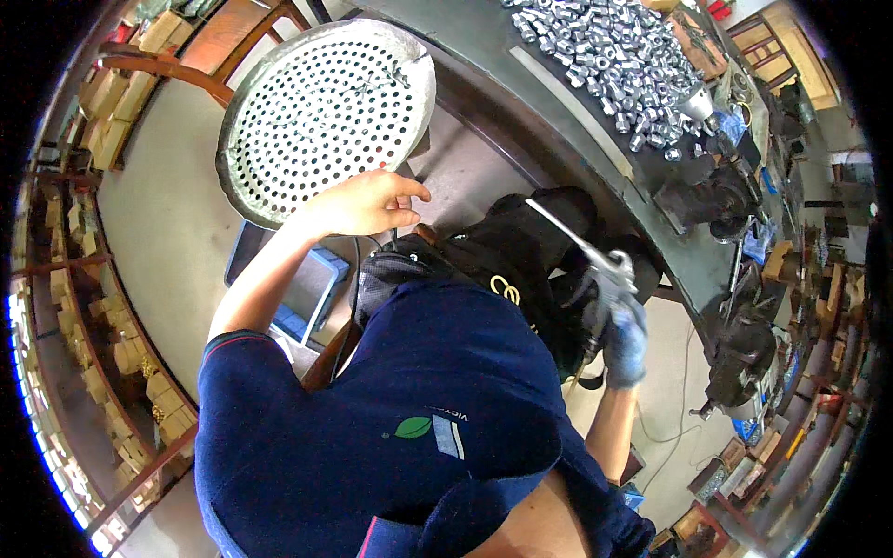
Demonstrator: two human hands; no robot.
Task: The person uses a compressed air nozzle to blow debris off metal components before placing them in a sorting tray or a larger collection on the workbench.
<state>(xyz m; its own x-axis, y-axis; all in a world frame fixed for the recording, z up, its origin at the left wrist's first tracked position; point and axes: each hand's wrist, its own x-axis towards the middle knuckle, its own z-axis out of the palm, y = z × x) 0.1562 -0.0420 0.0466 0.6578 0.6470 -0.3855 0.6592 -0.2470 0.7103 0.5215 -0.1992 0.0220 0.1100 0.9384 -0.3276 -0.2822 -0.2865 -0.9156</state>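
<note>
My left hand (367, 202), bare and with loosely bent fingers, is at the near right rim of a round metal pan full of holes (424, 88). No object shows between its thumb and forefinger, which stand apart. A few dark shavings (377, 82) lie on the pan's upper right part. In a grey-blue work glove, my right hand (625, 342) is closed around an air blow gun (572, 232) beside my right thigh. The gun's long thin nozzle points up and left toward the pan. Part of the gun's body is hidden by the glove.
A pile of shiny metal nuts (614, 70) covers the far part of the dark workbench (521, 126) at the right. A vise-like dark tool (712, 200) sits along the bench. A blue crate (321, 288) stands under the pan. Shelves with small boxes (116, 116) line the left.
</note>
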